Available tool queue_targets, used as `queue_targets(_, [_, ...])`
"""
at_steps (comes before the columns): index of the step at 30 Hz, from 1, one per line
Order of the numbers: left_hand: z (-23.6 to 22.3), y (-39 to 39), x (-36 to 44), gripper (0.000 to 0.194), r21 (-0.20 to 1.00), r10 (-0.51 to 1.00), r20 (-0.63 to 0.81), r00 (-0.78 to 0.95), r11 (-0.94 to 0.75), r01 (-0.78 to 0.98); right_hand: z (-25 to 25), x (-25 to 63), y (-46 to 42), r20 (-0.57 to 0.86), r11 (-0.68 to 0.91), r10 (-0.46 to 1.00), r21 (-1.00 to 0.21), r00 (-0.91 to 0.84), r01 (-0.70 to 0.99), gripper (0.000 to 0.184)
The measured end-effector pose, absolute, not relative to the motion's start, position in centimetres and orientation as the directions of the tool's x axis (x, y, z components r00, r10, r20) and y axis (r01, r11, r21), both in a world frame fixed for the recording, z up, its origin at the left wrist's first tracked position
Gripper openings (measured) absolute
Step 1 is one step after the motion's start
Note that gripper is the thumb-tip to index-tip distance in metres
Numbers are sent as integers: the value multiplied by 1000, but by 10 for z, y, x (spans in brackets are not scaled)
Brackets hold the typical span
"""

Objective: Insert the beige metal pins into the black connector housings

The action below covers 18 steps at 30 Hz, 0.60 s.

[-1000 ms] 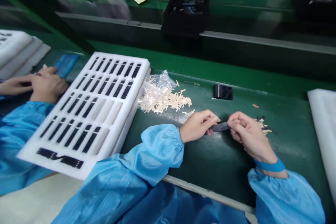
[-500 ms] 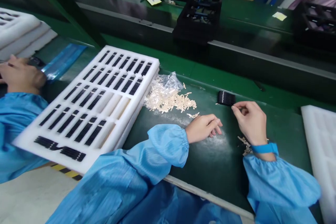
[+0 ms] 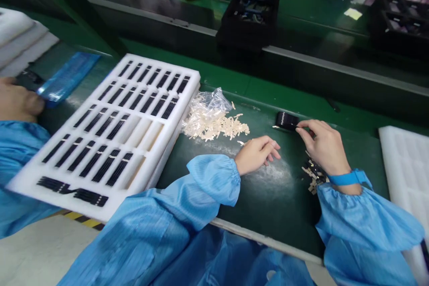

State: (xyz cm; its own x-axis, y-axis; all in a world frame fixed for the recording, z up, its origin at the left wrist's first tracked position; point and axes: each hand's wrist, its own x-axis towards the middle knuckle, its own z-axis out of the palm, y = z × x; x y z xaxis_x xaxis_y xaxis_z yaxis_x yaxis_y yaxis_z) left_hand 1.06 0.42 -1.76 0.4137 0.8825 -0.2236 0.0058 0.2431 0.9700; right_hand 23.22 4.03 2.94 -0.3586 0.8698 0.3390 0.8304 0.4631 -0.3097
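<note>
My right hand [image 3: 323, 145] pinches the end of a small black stack of strips [image 3: 286, 120] on the green bench mat [image 3: 275, 205]. A thin pale piece sticks out from the stack's left side. My left hand [image 3: 257, 154] rests on the mat with its fingers loosely apart, holding nothing. Just beyond it lies a heap of cream-coloured small pieces [image 3: 216, 125] beside a clear plastic bag [image 3: 209, 103]. A smaller cluster of cream and dark pieces [image 3: 314, 176] sits under my right wrist.
A white foam tray [image 3: 157, 136] with rows of black strips lies left of my hands. A co-worker's hand [image 3: 18, 100] in a blue sleeve is at far left by a blue packet [image 3: 69, 78]. A white foam sheet [image 3: 407, 174] stands right; black trays [image 3: 250, 22] are on the bench beyond.
My right hand has moved from just beside the black stack onto it, and the stack now sits turned in its fingers. The co-worker's hand has shifted left. My left hand stays about where it was.
</note>
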Motion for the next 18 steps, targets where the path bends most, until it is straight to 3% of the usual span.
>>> queue_targets(5, [-9, -1, 6, 48, 992, 914, -82, 397, 38, 118, 50, 219, -7, 183, 502, 861, -451, -474, 738, 19])
queue_targets(8, [-5, -3, 4, 27, 985, 843, -48, 535, -49, 165, 56, 223, -27, 133, 466, 867, -555, -480, 689, 20])
queue_targets(13, [-7, -3, 8, 20, 989, 820, -131, 557, 70, 130, 46, 269, -44, 120, 111, 991, -541, -54, 834, 22])
queue_targets(18, [-6, 2, 12, 8, 973, 835, -221, 505, 224, 55, 20, 286, -63, 43, 123, 992, -481, -116, 868, 24])
